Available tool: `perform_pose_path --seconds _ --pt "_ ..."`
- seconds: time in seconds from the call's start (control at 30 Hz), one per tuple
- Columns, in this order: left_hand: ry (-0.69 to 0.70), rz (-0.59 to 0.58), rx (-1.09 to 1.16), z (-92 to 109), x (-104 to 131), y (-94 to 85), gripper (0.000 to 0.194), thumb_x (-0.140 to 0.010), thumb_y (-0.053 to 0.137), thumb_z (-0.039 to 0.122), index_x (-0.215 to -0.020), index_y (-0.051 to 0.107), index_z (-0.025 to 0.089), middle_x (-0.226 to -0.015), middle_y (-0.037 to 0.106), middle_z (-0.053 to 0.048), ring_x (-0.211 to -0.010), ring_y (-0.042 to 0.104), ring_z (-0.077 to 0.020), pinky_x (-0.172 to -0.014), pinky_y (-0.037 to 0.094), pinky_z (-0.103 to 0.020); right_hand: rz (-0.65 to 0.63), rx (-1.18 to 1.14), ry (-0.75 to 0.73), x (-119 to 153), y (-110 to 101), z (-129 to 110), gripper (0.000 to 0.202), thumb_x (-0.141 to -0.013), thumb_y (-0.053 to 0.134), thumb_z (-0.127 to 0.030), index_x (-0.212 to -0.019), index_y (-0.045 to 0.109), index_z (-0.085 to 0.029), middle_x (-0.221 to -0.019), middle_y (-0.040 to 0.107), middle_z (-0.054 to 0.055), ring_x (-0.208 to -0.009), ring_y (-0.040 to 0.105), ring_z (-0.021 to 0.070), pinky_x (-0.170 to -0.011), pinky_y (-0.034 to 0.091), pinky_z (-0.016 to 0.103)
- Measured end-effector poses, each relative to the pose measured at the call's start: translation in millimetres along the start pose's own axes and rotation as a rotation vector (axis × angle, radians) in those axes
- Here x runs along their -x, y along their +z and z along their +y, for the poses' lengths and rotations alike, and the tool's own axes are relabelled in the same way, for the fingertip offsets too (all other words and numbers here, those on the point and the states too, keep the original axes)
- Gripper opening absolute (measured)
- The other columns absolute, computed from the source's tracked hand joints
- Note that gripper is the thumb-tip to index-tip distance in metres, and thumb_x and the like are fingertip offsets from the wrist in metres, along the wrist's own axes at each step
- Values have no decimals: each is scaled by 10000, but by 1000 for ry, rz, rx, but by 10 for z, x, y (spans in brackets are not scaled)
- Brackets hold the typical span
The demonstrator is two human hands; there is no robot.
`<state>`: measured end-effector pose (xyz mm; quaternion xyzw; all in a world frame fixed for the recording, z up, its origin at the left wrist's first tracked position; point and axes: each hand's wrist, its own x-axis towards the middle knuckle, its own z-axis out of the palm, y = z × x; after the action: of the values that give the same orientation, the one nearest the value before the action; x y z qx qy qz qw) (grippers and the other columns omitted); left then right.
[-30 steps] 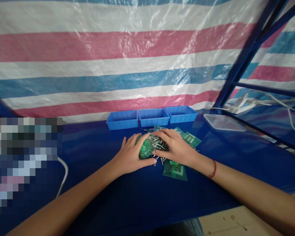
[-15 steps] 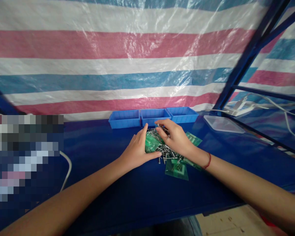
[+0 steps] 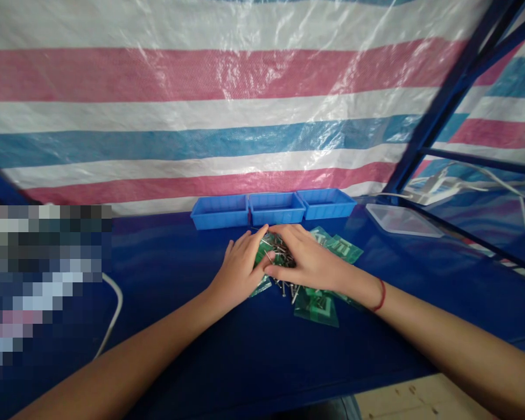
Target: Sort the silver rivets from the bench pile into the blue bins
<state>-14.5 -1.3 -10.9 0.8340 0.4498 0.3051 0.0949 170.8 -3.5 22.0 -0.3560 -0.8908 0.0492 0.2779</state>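
A pile of metal screws (image 3: 282, 254) lies mid-table among small green plastic bags (image 3: 317, 309). My left hand (image 3: 236, 267) is cupped along the pile's left side, fingers stretched forward and thumb apart. One screw crosses near its thumb; whether the thumb touches it I cannot tell. On the right, my right hand (image 3: 310, 255) curves over the pile, its thumb and fingers spread around the screws. The fingertips of both hands almost meet at the far side, and the thumbs are close together in front. Part of the pile is hidden beneath my right hand.
Three blue bins (image 3: 276, 209) stand in a row behind the pile. A clear plastic lid (image 3: 402, 220) lies to the right, near a white power strip (image 3: 435, 188). Blue frame posts flank the blue table (image 3: 227, 361). A white cable (image 3: 116, 303) runs at left beside a blurred-out area.
My right hand has lowered from a bent-finger pose above the screws to spread around them. The left hand has shifted slightly left, its thumb now further forward. The view has moved slightly.
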Motion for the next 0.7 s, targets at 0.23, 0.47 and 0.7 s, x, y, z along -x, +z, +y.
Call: perform_pose_path --seconds 0.23,0.47,0.7 --pt "22 38 -37 60 -42 -61 309 -947 325 261 -1177 530 232 -1253 522 -68 -1185 470 -215 -1018 355 -457 -43 124 44 248 -66 199 702 -757 547 -595 -1283 440 -142 -1244 520 168 -1088 497 322 -912 401 504" --pt "164 -42 -157 240 -70 -61 650 -784 532 583 -1331 375 267 -1424 349 -114 -1302 308 -342 -1031 223 -615 -13 184 -7 207 -9 208 315 -891 454 -363 -1062 542 -113 -936 622 130 -833 548 243 -781 450 413" --pt "183 -41 -176 193 -137 80 509 -863 505 379 -1318 369 196 -1276 500 -116 -1184 460 -278 -993 358 -502 150 31 87 136 -30 286 220 -907 406 -231 -1074 522 -146 -984 625 100 -838 594 186 -755 472 328"
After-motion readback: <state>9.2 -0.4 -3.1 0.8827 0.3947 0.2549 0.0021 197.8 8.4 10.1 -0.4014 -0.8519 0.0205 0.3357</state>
